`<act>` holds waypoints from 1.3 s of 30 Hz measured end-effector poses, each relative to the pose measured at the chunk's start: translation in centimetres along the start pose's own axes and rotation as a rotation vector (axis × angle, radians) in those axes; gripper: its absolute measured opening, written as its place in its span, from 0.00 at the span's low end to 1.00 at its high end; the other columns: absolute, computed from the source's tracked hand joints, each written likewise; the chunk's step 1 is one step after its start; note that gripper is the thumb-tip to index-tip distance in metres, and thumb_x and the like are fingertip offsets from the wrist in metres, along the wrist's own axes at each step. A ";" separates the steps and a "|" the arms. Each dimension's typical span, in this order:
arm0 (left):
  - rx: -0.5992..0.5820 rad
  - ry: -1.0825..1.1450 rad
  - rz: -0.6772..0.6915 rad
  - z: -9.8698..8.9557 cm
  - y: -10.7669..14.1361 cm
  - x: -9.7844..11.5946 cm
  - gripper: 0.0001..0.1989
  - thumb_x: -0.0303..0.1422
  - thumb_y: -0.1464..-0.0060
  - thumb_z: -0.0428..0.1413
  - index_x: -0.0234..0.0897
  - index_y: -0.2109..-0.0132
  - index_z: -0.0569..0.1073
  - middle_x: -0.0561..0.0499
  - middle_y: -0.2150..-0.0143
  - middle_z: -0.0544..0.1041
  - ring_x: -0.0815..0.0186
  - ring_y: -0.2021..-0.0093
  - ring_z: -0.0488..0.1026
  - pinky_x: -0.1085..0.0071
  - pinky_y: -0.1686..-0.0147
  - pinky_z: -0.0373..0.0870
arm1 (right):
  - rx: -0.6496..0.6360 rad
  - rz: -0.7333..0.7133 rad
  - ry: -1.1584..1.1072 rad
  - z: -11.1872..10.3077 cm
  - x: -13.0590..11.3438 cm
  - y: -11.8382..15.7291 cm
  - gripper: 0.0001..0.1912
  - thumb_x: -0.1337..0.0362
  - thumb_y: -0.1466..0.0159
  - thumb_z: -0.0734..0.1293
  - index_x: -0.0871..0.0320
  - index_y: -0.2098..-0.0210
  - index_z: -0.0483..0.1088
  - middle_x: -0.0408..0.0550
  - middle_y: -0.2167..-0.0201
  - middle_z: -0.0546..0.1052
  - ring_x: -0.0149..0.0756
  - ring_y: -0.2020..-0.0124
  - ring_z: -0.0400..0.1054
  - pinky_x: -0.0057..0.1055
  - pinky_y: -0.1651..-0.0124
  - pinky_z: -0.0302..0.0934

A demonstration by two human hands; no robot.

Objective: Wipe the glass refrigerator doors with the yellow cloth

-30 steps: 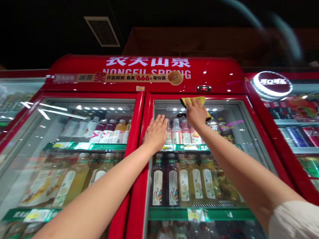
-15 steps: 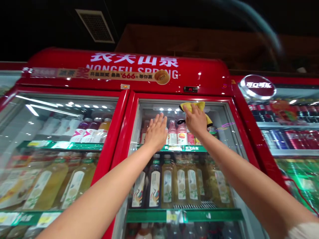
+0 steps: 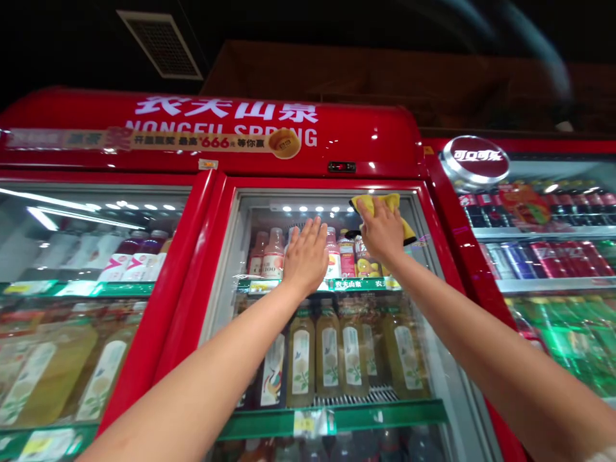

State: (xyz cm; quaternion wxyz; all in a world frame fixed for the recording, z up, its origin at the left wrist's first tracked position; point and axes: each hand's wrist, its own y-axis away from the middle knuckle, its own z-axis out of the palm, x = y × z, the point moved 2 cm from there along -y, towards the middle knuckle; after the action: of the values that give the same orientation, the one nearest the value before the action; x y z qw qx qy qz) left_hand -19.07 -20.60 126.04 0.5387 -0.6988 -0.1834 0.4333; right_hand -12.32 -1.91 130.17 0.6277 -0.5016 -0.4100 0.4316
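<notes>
My right hand [image 3: 384,232] presses a yellow cloth with dark edging [image 3: 407,232] against the upper right part of a glass fridge door [image 3: 337,187] in a red frame. The cloth is bunched under and around the fingers. To its left, my left hand [image 3: 308,255] rests on the same glass, fingers stretched out, holding nothing. Behind the glass, pinkish bottles [image 3: 274,253] stand on the top shelf, partly hidden by my left hand. Bottles of yellowish drink [image 3: 302,359] fill the shelf below.
A second glass door with bottles [image 3: 72,359] is on the left. At the right stands another drinks fridge with a round lit sign [image 3: 475,160], its shelves holding cans [image 3: 548,260] and bottles. A red sign panel [image 3: 366,135] runs above the doors; a vent [image 3: 161,45] is in the ceiling.
My view has shifted to the right. Relative to the door, my right hand and the cloth have moved right, towards the upper right corner. My left hand has also moved right across the glass.
</notes>
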 end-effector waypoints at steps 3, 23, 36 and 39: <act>-0.044 -0.013 -0.017 0.4 -0.6 1.4 0.29 0.32 0.33 0.44 0.32 0.28 0.57 0.42 0.24 0.53 0.56 0.23 0.47 0.51 0.26 0.45 | -0.049 -0.082 -0.009 0.0 -0.6 1.2 0.30 0.68 0.31 0.59 0.48 0.30 0.61 0.53 0.29 0.62 0.53 0.29 0.55 0.55 0.30 0.49; -0.037 -0.009 -0.085 2.5 -2.6 8.4 0.30 0.32 0.33 0.45 0.33 0.27 0.54 0.42 0.23 0.51 0.55 0.23 0.47 0.48 0.26 0.43 | -0.109 -0.059 -0.034 -0.3 6.5 -3.4 0.29 0.63 0.29 0.58 0.47 0.29 0.58 0.52 0.28 0.60 0.59 0.27 0.50 0.62 0.30 0.45; -0.033 0.027 -0.009 4.2 -2.9 13.9 0.30 0.33 0.33 0.46 0.34 0.27 0.55 0.44 0.23 0.52 0.56 0.23 0.46 0.47 0.26 0.42 | -0.112 -0.116 -0.010 -0.8 11.5 -1.8 0.29 0.64 0.28 0.54 0.47 0.29 0.57 0.50 0.28 0.61 0.55 0.28 0.51 0.60 0.30 0.46; -0.055 0.003 -0.003 4.3 -2.7 15.1 0.30 0.33 0.33 0.45 0.34 0.27 0.54 0.45 0.23 0.51 0.57 0.23 0.45 0.47 0.26 0.41 | -0.110 -0.058 -0.035 -0.6 13.1 -4.3 0.29 0.63 0.28 0.54 0.48 0.29 0.58 0.54 0.27 0.58 0.62 0.28 0.50 0.66 0.33 0.48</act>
State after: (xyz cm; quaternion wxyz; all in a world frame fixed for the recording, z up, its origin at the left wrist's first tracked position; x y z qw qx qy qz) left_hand -13.54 -6.13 122.13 0.5203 -0.7138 -0.1956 0.4260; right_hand -7.39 9.89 135.33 0.6043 -0.5156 -0.4584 0.3986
